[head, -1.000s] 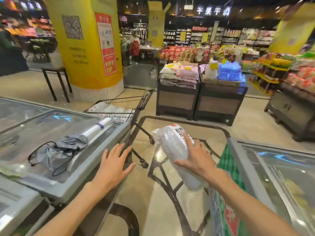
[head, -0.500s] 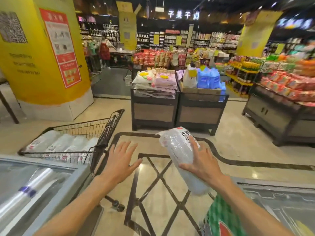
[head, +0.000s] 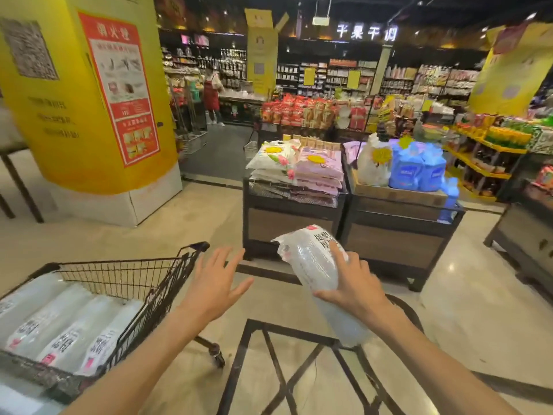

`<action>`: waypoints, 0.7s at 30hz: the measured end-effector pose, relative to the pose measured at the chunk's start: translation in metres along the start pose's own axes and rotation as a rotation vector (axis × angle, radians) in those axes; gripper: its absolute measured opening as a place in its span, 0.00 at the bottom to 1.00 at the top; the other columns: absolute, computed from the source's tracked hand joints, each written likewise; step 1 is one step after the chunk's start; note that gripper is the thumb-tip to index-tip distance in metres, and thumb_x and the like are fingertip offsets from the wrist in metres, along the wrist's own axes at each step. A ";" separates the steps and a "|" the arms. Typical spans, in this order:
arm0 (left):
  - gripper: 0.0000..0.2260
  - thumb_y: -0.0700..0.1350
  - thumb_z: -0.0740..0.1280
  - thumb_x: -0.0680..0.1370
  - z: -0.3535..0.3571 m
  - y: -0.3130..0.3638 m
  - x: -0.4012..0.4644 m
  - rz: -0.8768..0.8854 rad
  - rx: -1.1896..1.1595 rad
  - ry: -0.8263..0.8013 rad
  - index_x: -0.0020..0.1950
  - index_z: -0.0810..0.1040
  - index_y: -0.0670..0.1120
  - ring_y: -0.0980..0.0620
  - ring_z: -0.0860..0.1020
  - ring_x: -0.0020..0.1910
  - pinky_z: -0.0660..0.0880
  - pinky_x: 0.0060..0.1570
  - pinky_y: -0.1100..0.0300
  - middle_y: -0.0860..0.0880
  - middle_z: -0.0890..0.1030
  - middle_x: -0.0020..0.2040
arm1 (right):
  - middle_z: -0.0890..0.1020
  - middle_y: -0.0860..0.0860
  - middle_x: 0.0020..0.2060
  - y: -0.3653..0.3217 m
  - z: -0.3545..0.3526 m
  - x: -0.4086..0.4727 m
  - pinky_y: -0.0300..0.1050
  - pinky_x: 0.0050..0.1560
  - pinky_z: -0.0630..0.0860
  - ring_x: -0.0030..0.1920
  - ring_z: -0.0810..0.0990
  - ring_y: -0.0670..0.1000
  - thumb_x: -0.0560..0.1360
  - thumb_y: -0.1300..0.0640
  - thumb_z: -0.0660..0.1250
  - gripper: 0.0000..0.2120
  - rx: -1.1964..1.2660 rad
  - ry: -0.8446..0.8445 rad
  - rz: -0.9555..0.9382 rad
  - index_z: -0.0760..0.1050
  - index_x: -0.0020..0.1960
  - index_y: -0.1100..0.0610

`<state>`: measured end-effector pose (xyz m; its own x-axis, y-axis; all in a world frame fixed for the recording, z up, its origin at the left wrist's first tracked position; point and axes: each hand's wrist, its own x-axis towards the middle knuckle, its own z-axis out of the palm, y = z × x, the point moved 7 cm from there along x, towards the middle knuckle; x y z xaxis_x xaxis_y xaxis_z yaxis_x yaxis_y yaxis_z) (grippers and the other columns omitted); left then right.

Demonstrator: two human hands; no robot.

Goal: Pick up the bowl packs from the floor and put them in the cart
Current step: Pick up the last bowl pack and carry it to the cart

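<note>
Right hand (head: 357, 287) grips the long clear-plastic bowl pack (head: 317, 274) mid-air, right of the black wire cart (head: 125, 280); left hand (head: 214, 283) open, empty. One-handed hold — slick film may slip, or the pack may strike the cart rim.

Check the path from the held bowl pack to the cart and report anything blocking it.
Only the open left hand hangs between the bowl pack in the right hand and the cart, whose top is open.

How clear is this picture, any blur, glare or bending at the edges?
Head view: the bowl pack in the right hand and the left hand look fairly sharp; the yellow pillar is smeared with blur; ceiling lights glare off the floor; wide-angle bending tilts the cart and far shelves.
</note>
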<state>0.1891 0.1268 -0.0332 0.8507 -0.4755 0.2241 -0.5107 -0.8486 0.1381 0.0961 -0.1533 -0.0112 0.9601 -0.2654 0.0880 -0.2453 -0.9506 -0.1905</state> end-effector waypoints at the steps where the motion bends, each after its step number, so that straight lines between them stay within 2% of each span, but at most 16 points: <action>1: 0.31 0.67 0.54 0.81 0.002 -0.010 0.024 -0.021 0.002 0.008 0.81 0.60 0.54 0.47 0.55 0.81 0.49 0.78 0.39 0.48 0.61 0.81 | 0.67 0.56 0.71 -0.004 0.001 0.032 0.57 0.62 0.76 0.67 0.70 0.59 0.66 0.27 0.72 0.59 -0.005 -0.009 -0.015 0.41 0.83 0.43; 9: 0.31 0.65 0.57 0.82 0.045 -0.129 0.211 -0.216 -0.022 0.049 0.82 0.57 0.56 0.46 0.51 0.82 0.48 0.79 0.39 0.48 0.55 0.83 | 0.67 0.56 0.73 -0.059 0.052 0.284 0.61 0.65 0.76 0.69 0.70 0.59 0.66 0.27 0.72 0.59 0.042 -0.032 -0.171 0.40 0.82 0.41; 13: 0.32 0.67 0.53 0.81 0.068 -0.209 0.299 -0.295 -0.036 0.028 0.83 0.55 0.56 0.46 0.49 0.82 0.46 0.79 0.38 0.48 0.54 0.83 | 0.65 0.56 0.74 -0.099 0.078 0.409 0.63 0.66 0.75 0.70 0.69 0.60 0.65 0.27 0.73 0.59 0.050 -0.085 -0.234 0.40 0.82 0.40; 18: 0.33 0.69 0.49 0.81 0.073 -0.308 0.380 -0.429 0.000 0.035 0.82 0.55 0.56 0.46 0.50 0.82 0.46 0.79 0.39 0.48 0.55 0.83 | 0.66 0.57 0.73 -0.178 0.089 0.554 0.61 0.63 0.76 0.70 0.69 0.62 0.65 0.27 0.74 0.59 0.052 -0.082 -0.360 0.41 0.83 0.41; 21: 0.32 0.68 0.50 0.81 0.073 -0.367 0.403 -0.557 0.022 0.039 0.83 0.51 0.56 0.47 0.48 0.82 0.44 0.79 0.40 0.49 0.52 0.84 | 0.66 0.57 0.74 -0.244 0.108 0.626 0.61 0.64 0.76 0.71 0.69 0.62 0.65 0.27 0.74 0.59 0.079 -0.104 -0.479 0.41 0.83 0.41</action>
<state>0.7284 0.2294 -0.0642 0.9859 0.0546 0.1582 0.0177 -0.9740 0.2260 0.7714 -0.0702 -0.0149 0.9716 0.2201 0.0866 0.2343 -0.9454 -0.2267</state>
